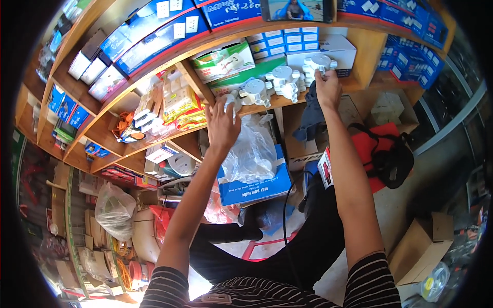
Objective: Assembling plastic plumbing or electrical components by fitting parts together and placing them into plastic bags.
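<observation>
A row of white round junction boxes (256, 91) with short pipe stubs stands along the shelf edge, several of them in stacks. My left hand (224, 126) reaches to the left end of the row, its fingers curled round a white junction box (234, 99) that they partly hide. At the right end, my right hand (329, 90) has its fingers closed at the lower edge of another white junction box (319, 62). A dark cloth (310, 114) hangs just below those fingers; whether they also grip it is unclear.
Below the shelf, a clear plastic bag (250, 151) lies on a blue box (257, 191). Cartons fill the wooden shelves (149, 138). A black bag (393, 161) rests on something red at right, with an open cardboard box (423, 249) on the floor. A black cable crosses my legs.
</observation>
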Tool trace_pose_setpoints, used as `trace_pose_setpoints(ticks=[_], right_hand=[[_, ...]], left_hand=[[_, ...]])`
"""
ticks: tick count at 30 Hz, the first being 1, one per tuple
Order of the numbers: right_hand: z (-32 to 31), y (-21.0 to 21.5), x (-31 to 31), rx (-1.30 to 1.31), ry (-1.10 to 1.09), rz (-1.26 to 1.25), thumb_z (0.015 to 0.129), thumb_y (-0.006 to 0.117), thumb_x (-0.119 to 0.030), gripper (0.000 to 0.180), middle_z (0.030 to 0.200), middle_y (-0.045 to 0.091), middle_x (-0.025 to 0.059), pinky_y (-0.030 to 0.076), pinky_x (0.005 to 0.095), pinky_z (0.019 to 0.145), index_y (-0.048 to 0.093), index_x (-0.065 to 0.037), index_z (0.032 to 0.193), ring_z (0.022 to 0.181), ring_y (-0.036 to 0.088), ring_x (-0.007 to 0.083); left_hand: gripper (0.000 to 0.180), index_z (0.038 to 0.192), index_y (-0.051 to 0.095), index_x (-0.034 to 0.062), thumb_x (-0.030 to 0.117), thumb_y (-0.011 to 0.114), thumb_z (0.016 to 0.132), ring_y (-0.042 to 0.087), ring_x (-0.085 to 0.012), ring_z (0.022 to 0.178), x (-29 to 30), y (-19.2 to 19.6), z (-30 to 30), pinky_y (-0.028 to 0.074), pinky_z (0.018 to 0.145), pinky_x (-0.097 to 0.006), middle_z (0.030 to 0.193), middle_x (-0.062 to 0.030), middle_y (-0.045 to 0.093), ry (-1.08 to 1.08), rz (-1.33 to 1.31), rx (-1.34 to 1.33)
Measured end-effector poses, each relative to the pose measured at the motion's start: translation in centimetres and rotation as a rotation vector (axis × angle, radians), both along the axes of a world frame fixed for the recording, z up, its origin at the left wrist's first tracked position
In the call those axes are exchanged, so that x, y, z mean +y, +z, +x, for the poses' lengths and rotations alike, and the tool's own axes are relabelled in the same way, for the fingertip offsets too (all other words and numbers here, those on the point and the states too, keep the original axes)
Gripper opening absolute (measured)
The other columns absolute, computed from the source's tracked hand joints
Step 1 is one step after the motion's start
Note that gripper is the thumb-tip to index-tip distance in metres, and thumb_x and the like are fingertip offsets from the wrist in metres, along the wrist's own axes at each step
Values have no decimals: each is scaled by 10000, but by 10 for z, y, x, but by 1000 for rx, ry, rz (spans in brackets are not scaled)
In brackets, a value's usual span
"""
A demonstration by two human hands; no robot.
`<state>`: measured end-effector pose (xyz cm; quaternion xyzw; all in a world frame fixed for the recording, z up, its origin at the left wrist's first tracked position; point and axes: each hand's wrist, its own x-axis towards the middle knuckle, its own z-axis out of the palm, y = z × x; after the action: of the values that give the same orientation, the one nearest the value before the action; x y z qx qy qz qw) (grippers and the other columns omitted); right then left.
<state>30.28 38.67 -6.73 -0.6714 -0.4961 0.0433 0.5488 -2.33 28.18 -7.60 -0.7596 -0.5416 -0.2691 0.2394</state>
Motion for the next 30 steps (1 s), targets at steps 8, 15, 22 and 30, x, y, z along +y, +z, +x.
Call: trace_pose_setpoints(ticks=[8,15,22,30], right_hand=[[-2,6,-2,-51,-2,-55,869,722,-535,555,948,728,274,531,497,874,661,-15,1055,971,693,460],[77,38,-40,706,157,-89,865,753,-522,613,1072,730,114,512,359,902,691,36,1111,973,685,249],[67,120,-165,629,669,-96,979,704,-247,226,1017,683,-14,439,222,878,698,-61,1108,954,620,65],[39,113,-224,194,713,-100,973,722,-208,187,895,647,-41,431,192,773,688,-25,970,836,568,26]], left_hand=[[256,1150,635,19,92,662,906,559,-451,1228,-162,-39,4,453,1039,-500,1332,-238,579,-101,-370,-738],[171,1060,663,1,57,603,910,648,-437,1029,-156,-68,-15,511,913,-443,1069,-235,672,-186,-427,-764],[401,1243,577,21,169,687,887,664,-437,1013,-127,-137,-30,537,883,-497,1079,-252,671,-126,-587,-536],[235,1074,709,95,143,697,844,697,-377,909,-176,-189,-31,548,828,-498,959,-167,706,-63,-775,-308]])
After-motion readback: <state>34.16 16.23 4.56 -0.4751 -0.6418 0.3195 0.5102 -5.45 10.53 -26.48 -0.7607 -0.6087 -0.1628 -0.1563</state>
